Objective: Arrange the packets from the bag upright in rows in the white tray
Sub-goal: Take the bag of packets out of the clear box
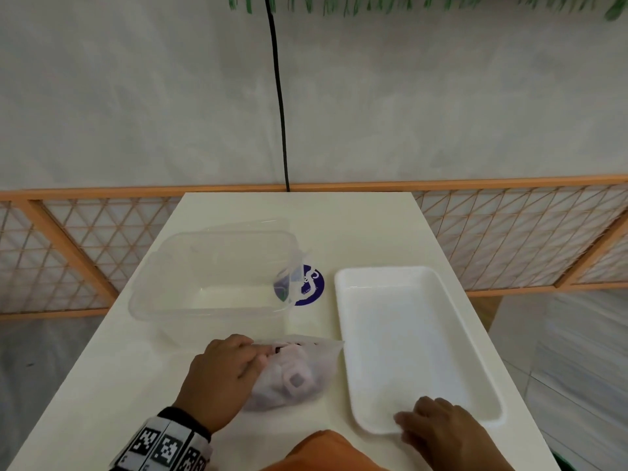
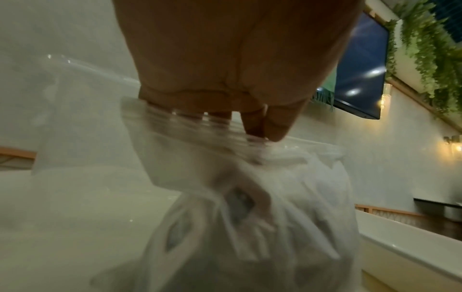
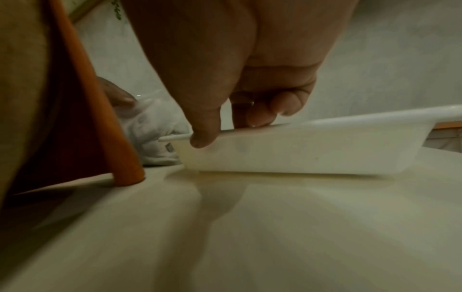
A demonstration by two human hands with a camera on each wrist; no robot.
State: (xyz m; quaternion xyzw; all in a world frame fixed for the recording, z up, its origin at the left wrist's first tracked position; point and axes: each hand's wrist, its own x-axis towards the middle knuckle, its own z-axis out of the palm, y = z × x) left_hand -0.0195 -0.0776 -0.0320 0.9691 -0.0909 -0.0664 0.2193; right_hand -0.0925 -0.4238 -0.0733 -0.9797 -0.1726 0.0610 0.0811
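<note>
The packets (image 1: 295, 374) show only as blurred pale shapes through the translucent bag (image 1: 289, 372), so their count and print cannot be made out. The bag lies on the tabletop (image 1: 112, 375) at 6 o'clock, just beside the white tray (image 1: 343, 300), which sits at 4 o'clock. The left hand (image 1: 217, 379) pinches the bag's zip edge, fingers (image 2: 252, 122) curled onto it. The right hand (image 1: 441, 433) grips the tray's near rim, thumb outside the wall and fingers (image 3: 260, 116) over the lip; its wrist is cut off by the frame. A clear tub (image 1: 210, 277) stands at 11 o'clock, half covering a blue sticker (image 1: 311, 285). Beyond are a lattice fence (image 1: 68, 253), a grey wall and a black cable (image 1: 280, 96).
</note>
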